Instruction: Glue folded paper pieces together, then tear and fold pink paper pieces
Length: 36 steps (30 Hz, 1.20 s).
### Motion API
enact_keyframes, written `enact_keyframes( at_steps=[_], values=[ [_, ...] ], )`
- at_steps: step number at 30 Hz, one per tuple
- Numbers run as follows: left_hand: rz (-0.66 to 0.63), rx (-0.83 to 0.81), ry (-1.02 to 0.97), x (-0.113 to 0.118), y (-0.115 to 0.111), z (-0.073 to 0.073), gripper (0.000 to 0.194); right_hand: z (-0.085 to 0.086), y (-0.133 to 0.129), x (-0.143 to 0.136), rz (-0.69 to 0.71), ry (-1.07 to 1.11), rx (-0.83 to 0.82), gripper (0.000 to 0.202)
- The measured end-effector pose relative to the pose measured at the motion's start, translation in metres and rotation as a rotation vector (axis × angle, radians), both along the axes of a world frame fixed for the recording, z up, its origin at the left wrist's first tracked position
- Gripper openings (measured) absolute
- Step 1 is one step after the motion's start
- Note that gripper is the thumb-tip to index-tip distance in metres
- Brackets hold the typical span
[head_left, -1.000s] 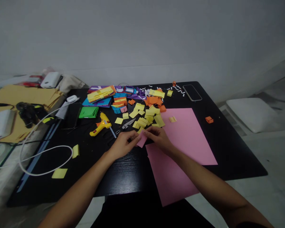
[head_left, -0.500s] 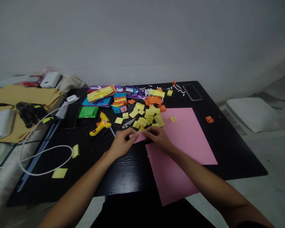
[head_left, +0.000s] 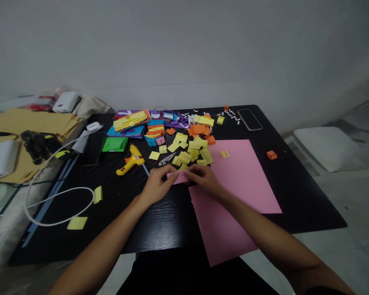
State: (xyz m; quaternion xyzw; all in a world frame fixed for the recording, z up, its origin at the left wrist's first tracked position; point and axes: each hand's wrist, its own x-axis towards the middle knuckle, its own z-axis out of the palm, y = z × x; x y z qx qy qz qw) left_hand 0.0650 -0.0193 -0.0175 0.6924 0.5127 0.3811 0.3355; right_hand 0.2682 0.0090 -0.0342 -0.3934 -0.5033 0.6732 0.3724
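A small piece of pink paper (head_left: 180,178) is pinched between my two hands over the near middle of the black table. My left hand (head_left: 157,183) grips its left end with thumb and fingers. At the other end, my right hand (head_left: 204,178) has thumb and fingers closed on it. Just beyond my hands lie many yellow paper pieces (head_left: 187,155) and a pair of scissors (head_left: 167,159), partly covered. Under my right forearm rest large pink sheets (head_left: 240,176), with a small folded yellowish piece (head_left: 224,154) on top.
A yellow glue gun (head_left: 131,161) lies left of my hands, near a green paper stack (head_left: 115,144). Orange pieces (head_left: 199,130) and white scraps sit farther back. A phone (head_left: 249,119) is at the far right corner. A white cable (head_left: 60,196) loops across the left side.
Both hands keep their pinch on the small pink paper, which tilts very slightly. Nothing else on the table has visibly moved.
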Motion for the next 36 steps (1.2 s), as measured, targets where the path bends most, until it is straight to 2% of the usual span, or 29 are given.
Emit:
enact_keyframes(
  at_steps=[26,32,33,36],
  values=[
    [-0.014,0.025,0.025,0.0,0.001,0.0,0.029,0.001,-0.002,-0.001,-0.021,-0.011,0.041,0.041],
    [0.051,0.006,-0.029,0.0,0.001,-0.006,0.022,0.002,-0.001,-0.001,-0.077,-0.013,0.053,0.041],
    [0.062,0.007,-0.042,0.0,0.001,-0.008,0.023,0.001,0.0,-0.001,-0.092,-0.001,0.052,0.041],
    [0.034,0.011,-0.08,0.0,0.001,-0.012,0.043,-0.001,0.002,-0.001,-0.13,0.058,0.033,0.041]
  ],
)
